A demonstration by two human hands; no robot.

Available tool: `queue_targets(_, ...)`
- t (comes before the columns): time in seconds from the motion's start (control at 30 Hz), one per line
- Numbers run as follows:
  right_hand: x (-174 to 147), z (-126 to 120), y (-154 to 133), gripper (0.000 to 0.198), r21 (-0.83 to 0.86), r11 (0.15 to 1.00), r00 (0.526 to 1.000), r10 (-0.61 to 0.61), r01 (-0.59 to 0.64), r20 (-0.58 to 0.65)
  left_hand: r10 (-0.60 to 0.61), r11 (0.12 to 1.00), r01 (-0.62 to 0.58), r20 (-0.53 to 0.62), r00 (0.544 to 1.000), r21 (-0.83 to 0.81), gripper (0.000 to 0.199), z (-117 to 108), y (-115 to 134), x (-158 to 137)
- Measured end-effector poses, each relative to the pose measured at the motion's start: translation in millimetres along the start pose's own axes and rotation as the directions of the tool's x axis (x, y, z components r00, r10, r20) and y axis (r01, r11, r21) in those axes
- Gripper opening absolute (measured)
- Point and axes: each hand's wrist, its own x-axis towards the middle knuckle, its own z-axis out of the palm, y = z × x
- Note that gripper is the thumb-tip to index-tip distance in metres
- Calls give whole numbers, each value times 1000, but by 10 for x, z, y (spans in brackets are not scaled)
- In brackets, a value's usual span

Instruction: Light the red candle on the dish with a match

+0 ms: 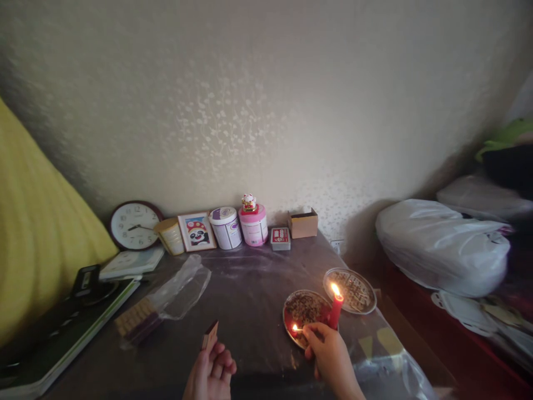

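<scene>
My left hand [211,371] and right hand [328,355] are both cut off at the bottom edge. The left fingers hide most of the matchbox [210,335]. Print on the jars [239,226] is too small to read. The book [62,339] runs off the left edge.

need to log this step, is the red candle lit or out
Lit. A bright flame sits on top of the red candle, which stands upright on the dish. The right hand holds a burning match beside it.
</scene>
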Motion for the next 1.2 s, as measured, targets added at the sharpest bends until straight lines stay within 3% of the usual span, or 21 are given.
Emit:
queue_targets(0.43,-8,4,-4,25,-20,1000,1000,11,-11,-5,-57,998,56,-10,998,-20,53,-57,1,91)
queue_targets(1.0,-11,-8,-3,27,-18,1000,1000,4,-4,6,-27,1000,27,-18,999,-17,54,-31,-5,52)
queue_targets(1.2,-21,-16,-9,32,-6,1000,1000,8,-8,-2,-8,1000,8,20,1000,-1,45,-80,-9,86)
